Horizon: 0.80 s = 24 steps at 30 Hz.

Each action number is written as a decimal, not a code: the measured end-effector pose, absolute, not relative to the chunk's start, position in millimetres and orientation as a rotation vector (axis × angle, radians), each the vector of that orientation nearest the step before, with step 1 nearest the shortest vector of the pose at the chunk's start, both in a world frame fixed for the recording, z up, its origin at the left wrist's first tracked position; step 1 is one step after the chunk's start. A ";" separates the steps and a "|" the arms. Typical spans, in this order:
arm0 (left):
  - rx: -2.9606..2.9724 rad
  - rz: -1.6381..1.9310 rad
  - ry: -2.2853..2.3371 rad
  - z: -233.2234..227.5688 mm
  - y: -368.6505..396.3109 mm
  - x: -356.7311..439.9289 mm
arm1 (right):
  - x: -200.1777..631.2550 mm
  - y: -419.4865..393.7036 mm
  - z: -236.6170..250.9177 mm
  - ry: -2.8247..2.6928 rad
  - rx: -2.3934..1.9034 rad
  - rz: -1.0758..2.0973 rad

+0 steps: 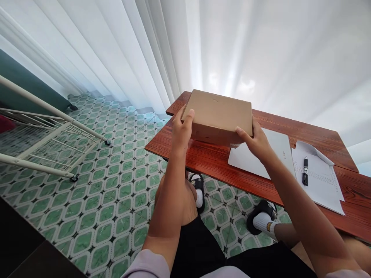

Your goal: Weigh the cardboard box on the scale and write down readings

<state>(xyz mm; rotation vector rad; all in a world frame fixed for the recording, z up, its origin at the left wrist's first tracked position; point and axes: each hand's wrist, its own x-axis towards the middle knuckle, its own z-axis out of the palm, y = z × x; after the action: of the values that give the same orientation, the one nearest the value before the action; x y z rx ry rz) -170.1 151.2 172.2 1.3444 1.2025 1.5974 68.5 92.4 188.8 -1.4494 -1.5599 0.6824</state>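
Note:
A closed brown cardboard box [220,112] is held between my two hands over the left part of the red-brown wooden table [207,154]. My left hand [183,125] grips its left end, with the thumb on the near top edge. On the right end, my right hand [256,139] is closed around the near corner, thumb against the front side. The fingers behind the box are partly hidden. Whether the box's underside touches the table is hard to tell. Beneath my right forearm lies a flat silver laptop [278,144], its lid shut.
Right of the laptop is a stack of written paper sheets [321,189] with a black pen [305,170] on it. A white wheeled metal rack [55,168] stands on the green tiled floor at left. White curtains [246,46] hang behind the table.

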 end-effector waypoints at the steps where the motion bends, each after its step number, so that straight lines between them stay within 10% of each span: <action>1: 1.338 1.605 1.221 172.0 152.1 -173.2 | 64.5 95.2 187.0 -1.557 -1.445 0.701; 24: 1.259 1.565 1.513 151.4 166.6 -199.3 | 30.8 115.4 156.4 -1.561 -1.480 0.810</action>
<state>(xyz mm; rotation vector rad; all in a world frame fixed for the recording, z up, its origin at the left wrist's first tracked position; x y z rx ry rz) -199.3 166.6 151.4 1.2591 1.5129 1.5651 30.8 115.4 156.4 -1.4801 -1.5615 0.8098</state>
